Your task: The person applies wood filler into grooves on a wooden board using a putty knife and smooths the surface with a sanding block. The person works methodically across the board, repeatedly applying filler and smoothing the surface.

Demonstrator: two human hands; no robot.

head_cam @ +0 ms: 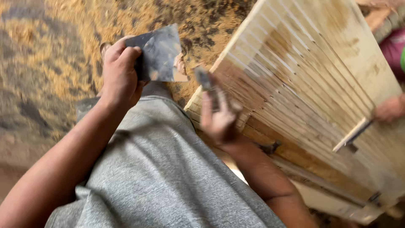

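Observation:
My left hand (120,74) grips a flat dark metal scraper plate (159,55), held up over the sawdust floor. My right hand (219,116) is blurred and holds a small putty knife (204,78) with its blade pointing up, right at the near corner of a slatted wooden panel (308,71). The panel is pale wood with many narrow slats and brownish smears, tilted up to the right. My grey shirt (160,177) fills the lower middle.
Another person's hand (390,109) at the right edge holds a flat scraper (352,135) against the panel. Sawdust (63,50) covers the ground on the left. A dark hinge (270,147) sits on the panel's lower frame.

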